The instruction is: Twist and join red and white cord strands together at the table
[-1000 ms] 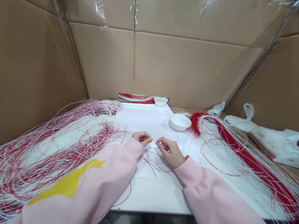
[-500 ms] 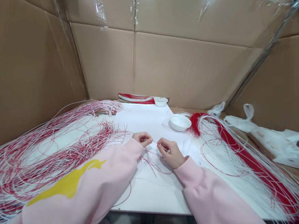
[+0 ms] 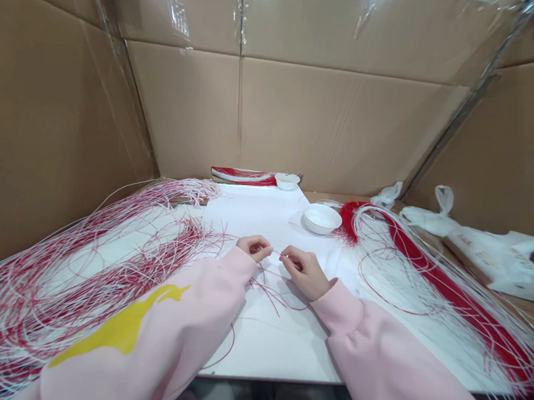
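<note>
Over the middle of the white tabletop, my left hand pinches a thin red cord between thumb and fingertips. Just to its right, my right hand is also closed in a pinch, fingertips on the same cord. A short stretch of the cord spans the small gap between both hands. Below them, several loose red cord ends spread over the white surface. What lies inside the curled fingers is too small to make out.
A large heap of red and white cords covers the left side. On the right lies a bundle of red and white cords. A white bowl and a smaller bowl stand behind my hands. Plastic bags rest far right; cardboard walls enclose the table.
My right hand's fingers have shifted very slightly, with the small pale bit near its fingertips less visible now. My left hand stays in the same place.
</note>
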The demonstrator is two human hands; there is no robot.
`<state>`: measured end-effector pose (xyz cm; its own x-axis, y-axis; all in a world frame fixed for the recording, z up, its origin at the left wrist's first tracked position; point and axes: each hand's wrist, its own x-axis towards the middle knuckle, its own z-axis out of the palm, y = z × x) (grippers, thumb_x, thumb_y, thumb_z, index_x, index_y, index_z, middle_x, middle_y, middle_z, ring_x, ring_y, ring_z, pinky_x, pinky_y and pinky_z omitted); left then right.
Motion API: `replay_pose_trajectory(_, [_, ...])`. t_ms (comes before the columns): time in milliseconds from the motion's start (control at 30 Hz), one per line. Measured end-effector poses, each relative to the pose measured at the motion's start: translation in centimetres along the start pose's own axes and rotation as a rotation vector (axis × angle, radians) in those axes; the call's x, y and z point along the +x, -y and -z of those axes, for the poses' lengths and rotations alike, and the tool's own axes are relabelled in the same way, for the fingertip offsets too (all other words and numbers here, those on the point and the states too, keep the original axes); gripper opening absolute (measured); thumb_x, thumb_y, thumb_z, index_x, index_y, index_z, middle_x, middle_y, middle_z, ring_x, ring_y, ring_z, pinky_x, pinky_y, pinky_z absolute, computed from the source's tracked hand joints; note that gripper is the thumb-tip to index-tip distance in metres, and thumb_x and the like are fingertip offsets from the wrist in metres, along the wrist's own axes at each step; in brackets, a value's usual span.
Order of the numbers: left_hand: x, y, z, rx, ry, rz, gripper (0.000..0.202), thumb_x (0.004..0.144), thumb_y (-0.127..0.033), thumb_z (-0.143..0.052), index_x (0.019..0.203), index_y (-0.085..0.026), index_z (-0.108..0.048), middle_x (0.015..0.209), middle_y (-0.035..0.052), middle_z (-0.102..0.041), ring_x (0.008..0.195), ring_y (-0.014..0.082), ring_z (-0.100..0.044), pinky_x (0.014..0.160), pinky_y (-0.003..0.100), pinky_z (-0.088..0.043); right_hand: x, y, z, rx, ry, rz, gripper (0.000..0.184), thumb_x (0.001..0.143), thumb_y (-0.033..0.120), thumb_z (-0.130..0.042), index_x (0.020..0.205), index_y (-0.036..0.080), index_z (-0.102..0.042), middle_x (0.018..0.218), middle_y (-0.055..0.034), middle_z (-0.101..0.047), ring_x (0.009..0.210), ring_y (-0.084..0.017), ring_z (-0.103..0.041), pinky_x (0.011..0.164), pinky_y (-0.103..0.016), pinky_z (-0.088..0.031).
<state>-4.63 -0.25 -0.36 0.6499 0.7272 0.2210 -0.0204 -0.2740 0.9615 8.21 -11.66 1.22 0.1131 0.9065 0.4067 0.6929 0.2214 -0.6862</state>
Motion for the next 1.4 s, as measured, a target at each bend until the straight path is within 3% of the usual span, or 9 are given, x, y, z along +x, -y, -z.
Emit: replay_pose_trajectory(1400, [0.09,0.57,-0.15,0.016,0.019,-0.006,0.027,0.06,-0.038,-0.061,0.064,-0.012,-0.056,0.056,0.0007,-0.051,0.05,0.0078,-0.044,0.049,0.019,-0.034,0.0,0.1,-0.18,-0.022,0.032,0.002,0.016,0.081,0.022,-0.041,0.067,0.016,-0.048,0.048,0.0058,-0.034,0.046,-0.007,-0.03,0.047,-0.02,-0.024])
